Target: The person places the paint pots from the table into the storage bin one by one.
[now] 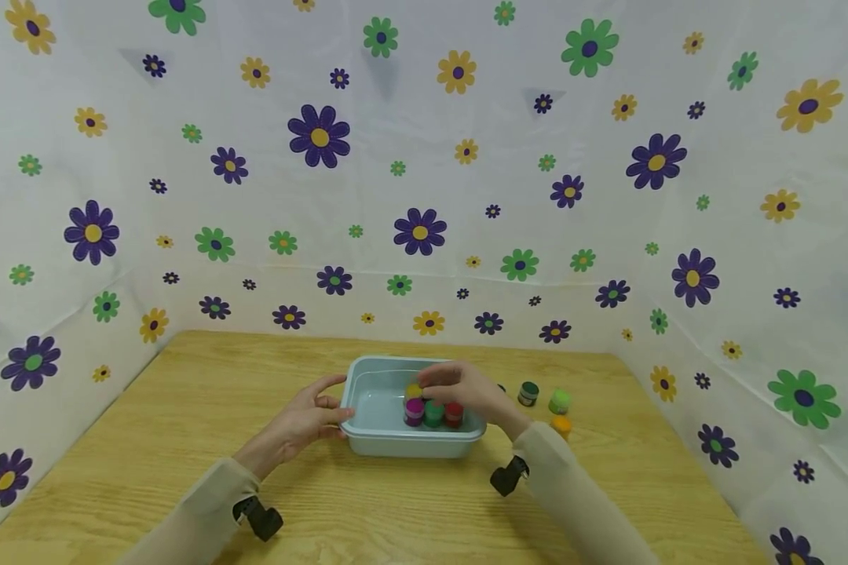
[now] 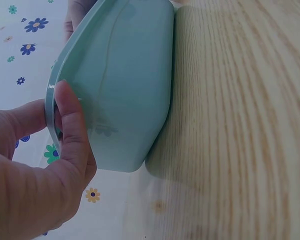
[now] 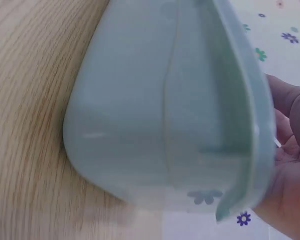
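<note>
A pale blue plastic tub (image 1: 410,446) stands on the table. My left hand (image 1: 304,417) grips its left rim; in the left wrist view, the thumb and fingers of that hand (image 2: 65,150) pinch the rim from both sides. Inside the tub are small paint jars: purple (image 1: 414,412), green (image 1: 434,413), red (image 1: 454,414) and yellow (image 1: 413,391). My right hand (image 1: 466,391) reaches over the right side, its fingertips beside the yellow jar. Whether those fingers hold a jar is unclear. In the right wrist view, the tub wall (image 3: 140,115) hides much of that hand (image 3: 292,130).
Right of the tub stand a dark green jar (image 1: 528,393), a light green jar (image 1: 559,402) and an orange jar (image 1: 561,425), partly behind the right sleeve. Another dark jar (image 1: 501,388) barely shows past the right hand. Flower-printed sheets (image 1: 424,196) enclose the wooden table (image 1: 367,510).
</note>
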Motion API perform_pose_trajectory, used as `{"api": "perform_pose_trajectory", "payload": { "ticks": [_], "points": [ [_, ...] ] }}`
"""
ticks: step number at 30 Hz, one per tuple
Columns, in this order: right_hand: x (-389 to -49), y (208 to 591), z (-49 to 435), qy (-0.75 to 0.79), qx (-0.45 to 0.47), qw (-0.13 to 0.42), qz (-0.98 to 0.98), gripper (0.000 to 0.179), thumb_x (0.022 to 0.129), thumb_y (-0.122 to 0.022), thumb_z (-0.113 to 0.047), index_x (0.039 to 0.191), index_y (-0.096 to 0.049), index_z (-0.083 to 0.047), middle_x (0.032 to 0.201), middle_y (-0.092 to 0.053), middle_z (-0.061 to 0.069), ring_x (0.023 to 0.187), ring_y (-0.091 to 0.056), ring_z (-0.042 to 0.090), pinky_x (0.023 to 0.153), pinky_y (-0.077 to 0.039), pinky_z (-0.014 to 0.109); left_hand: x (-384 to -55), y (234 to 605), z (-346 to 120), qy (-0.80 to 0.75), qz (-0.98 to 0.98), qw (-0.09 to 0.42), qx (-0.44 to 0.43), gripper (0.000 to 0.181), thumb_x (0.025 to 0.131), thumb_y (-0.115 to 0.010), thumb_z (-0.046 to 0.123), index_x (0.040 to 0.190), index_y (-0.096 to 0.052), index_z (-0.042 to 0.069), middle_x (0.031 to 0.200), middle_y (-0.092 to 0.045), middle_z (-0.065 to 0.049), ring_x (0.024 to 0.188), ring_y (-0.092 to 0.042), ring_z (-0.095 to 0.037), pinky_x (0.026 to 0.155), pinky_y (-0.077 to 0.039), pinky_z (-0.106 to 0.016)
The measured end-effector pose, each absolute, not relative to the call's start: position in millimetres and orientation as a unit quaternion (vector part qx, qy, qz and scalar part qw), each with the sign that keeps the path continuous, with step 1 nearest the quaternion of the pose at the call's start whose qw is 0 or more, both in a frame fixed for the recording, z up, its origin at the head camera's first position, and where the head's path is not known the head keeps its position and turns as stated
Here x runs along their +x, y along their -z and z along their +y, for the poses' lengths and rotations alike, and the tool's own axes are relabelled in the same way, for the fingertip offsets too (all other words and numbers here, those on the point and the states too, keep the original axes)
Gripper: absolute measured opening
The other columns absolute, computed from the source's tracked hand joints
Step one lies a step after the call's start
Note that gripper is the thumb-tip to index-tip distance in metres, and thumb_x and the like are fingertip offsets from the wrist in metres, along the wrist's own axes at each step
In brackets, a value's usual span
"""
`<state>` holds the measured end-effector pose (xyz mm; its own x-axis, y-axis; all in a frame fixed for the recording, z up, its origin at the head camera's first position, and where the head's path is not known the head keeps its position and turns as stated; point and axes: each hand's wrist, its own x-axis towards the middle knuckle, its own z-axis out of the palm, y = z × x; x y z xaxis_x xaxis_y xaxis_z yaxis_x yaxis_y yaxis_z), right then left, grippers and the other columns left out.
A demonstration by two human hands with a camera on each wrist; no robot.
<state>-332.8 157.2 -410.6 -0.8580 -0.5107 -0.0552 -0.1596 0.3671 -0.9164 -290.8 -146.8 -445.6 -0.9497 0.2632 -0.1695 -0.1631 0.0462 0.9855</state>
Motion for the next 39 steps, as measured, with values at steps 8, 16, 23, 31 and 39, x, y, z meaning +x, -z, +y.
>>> {"api": "perform_pose_trajectory", "payload": {
  "ticks": [8, 16, 23, 31, 39],
  "points": [
    [-324.8, 404.2, 184.0, 0.552, -0.198, 0.161, 0.794, 0.043, 0.095, -0.066, -0.022, 0.133, -0.058, -0.004, 0.135, -0.058, 0.019, 0.115, -0.063, 0.022, 0.101, -0.051, 0.039, -289.8, 445.1, -146.7, -0.692, 0.703, 0.159, 0.042, 0.076, 0.091, -0.069, 0.010, 0.153, -0.027, 0.015, 0.111, -0.058, -0.018, 0.086, -0.065, -0.023, 0.080, -0.059, -0.041],
    [-320.2, 409.1, 205.6, 0.584, -0.205, 0.140, 0.773, 0.045, 0.097, -0.063, -0.018, 0.135, -0.053, 0.004, 0.136, -0.053, 0.029, 0.116, -0.061, 0.032, 0.097, -0.054, 0.040, -289.4, 446.6, -147.0, -0.698, 0.697, 0.162, 0.034, 0.075, 0.091, -0.070, 0.009, 0.153, -0.028, 0.015, 0.111, -0.059, -0.018, 0.086, -0.065, -0.023, 0.075, -0.058, -0.034],
    [-318.0, 409.8, 225.0, 0.579, -0.171, 0.111, 0.789, 0.045, 0.094, -0.067, -0.022, 0.127, -0.057, 0.007, 0.123, -0.062, 0.025, 0.097, -0.061, 0.021, 0.085, -0.054, 0.038, -289.1, 444.9, -146.1, -0.697, 0.698, 0.159, 0.035, 0.075, 0.091, -0.068, 0.009, 0.153, -0.026, 0.016, 0.123, -0.056, -0.028, 0.086, -0.067, -0.023, 0.075, -0.058, -0.036],
    [-319.6, 420.3, 257.3, 0.536, -0.170, 0.128, 0.817, 0.039, 0.095, -0.065, -0.019, 0.124, -0.058, 0.007, 0.097, -0.067, 0.006, 0.081, -0.057, 0.022, 0.066, -0.052, 0.029, -289.4, 444.8, -144.9, -0.692, 0.704, 0.156, 0.029, 0.074, 0.091, -0.068, 0.008, 0.153, -0.027, 0.016, 0.118, -0.057, -0.024, 0.086, -0.066, -0.023, 0.076, -0.058, -0.036],
    [-318.2, 418.4, 293.5, 0.500, -0.175, 0.132, 0.838, 0.040, 0.098, -0.061, -0.019, 0.129, -0.056, 0.006, 0.091, -0.064, 0.002, 0.074, -0.054, 0.020, 0.055, -0.044, 0.023, -290.9, 443.7, -144.4, -0.684, 0.714, 0.151, 0.022, 0.074, 0.091, -0.069, 0.009, 0.152, -0.029, 0.016, 0.116, -0.059, -0.021, 0.086, -0.066, -0.024, 0.077, -0.059, -0.038]
  ]
}}
